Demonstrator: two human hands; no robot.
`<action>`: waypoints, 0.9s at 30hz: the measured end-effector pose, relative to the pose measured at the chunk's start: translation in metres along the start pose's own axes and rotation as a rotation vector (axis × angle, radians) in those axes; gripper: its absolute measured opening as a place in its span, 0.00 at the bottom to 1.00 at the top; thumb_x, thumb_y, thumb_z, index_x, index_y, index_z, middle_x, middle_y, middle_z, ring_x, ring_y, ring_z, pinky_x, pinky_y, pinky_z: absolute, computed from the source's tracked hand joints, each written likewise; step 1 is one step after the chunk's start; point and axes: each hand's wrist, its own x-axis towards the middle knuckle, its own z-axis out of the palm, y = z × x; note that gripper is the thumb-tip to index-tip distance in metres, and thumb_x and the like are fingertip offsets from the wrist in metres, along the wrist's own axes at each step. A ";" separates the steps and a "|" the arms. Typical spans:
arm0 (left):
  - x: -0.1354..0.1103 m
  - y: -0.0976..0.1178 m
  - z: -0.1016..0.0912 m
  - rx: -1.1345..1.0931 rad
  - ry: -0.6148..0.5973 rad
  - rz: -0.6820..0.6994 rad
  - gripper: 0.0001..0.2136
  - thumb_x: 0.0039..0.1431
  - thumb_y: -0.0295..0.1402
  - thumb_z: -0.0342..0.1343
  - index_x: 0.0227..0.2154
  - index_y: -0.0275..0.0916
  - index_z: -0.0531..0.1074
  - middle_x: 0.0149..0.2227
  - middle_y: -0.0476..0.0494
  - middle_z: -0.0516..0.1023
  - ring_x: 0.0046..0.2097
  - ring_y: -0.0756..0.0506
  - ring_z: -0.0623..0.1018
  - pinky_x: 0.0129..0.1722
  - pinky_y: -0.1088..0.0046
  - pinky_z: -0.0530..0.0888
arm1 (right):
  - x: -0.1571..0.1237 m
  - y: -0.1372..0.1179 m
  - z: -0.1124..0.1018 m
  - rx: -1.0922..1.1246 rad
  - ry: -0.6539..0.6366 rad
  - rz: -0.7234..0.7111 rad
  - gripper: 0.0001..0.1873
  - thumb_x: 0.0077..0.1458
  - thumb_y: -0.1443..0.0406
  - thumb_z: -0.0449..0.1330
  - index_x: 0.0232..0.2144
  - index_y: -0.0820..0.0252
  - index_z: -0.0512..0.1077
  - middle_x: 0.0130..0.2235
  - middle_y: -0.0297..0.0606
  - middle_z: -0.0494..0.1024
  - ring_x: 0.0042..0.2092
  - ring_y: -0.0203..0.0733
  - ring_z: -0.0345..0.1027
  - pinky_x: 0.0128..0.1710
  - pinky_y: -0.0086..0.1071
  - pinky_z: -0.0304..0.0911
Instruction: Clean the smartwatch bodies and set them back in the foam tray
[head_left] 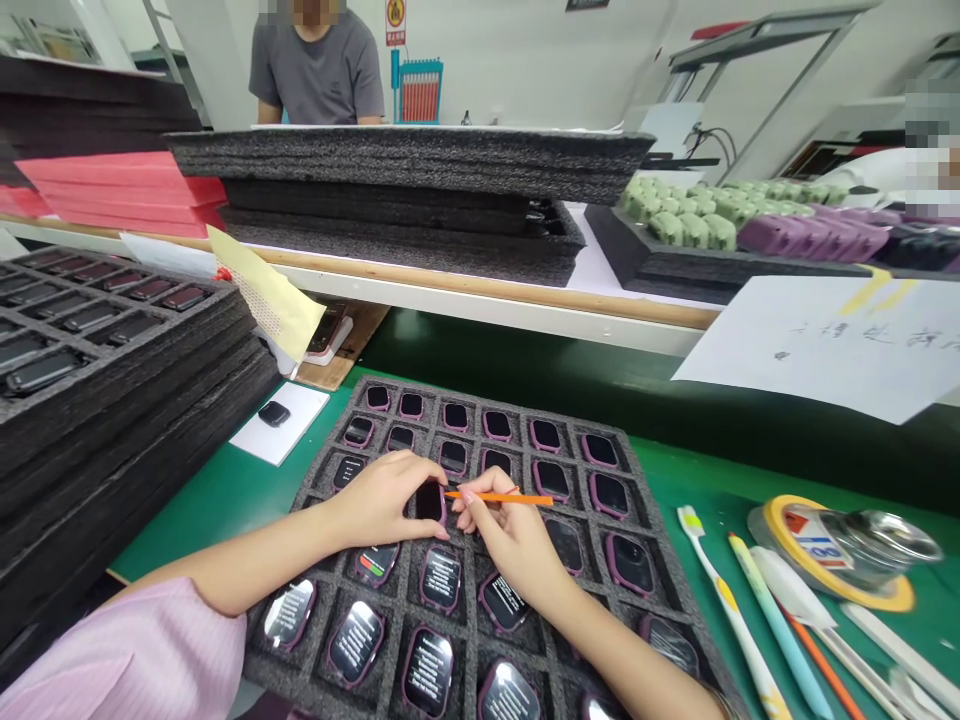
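- Your left hand (382, 500): grip closed, thumb and fingers around a watch (429, 500) mid-tray, probably to steady it in its pocket.
- Your right hand (514, 540): grip pinched on an orange stick (502, 497), held level, with its tip at the watch's right edge.
- The foam tray (637, 490) lies near you on the counter (225, 490). Brushes (720, 590) crowd its right edge and stacked trays (112, 400) wall the left. Open room lies beyond its far edge.

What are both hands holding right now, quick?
Left hand: closed, pinching a watch in the foam tray.
Right hand: closed, holding an orange stick, its tip at the watch.
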 end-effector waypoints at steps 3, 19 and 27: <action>0.005 0.001 -0.001 0.004 -0.001 -0.019 0.24 0.49 0.45 0.71 0.45 0.41 0.71 0.41 0.44 0.79 0.43 0.41 0.78 0.45 0.64 0.75 | -0.001 0.001 0.000 -0.003 0.004 -0.007 0.24 0.59 0.42 0.58 0.31 0.56 0.67 0.30 0.35 0.74 0.29 0.37 0.72 0.30 0.33 0.70; 0.058 -0.017 -0.005 0.091 -0.014 0.101 0.12 0.66 0.42 0.56 0.40 0.38 0.74 0.40 0.44 0.78 0.45 0.45 0.76 0.49 0.67 0.71 | 0.040 0.026 -0.038 0.102 0.043 0.020 0.16 0.67 0.55 0.57 0.42 0.63 0.71 0.30 0.29 0.73 0.24 0.29 0.67 0.23 0.26 0.66; 0.008 -0.026 -0.027 0.244 -0.001 0.056 0.17 0.64 0.48 0.57 0.44 0.40 0.76 0.45 0.40 0.75 0.48 0.39 0.72 0.51 0.59 0.67 | 0.039 0.008 -0.022 0.060 0.016 0.021 0.14 0.64 0.56 0.61 0.40 0.63 0.72 0.32 0.32 0.76 0.28 0.32 0.71 0.30 0.30 0.71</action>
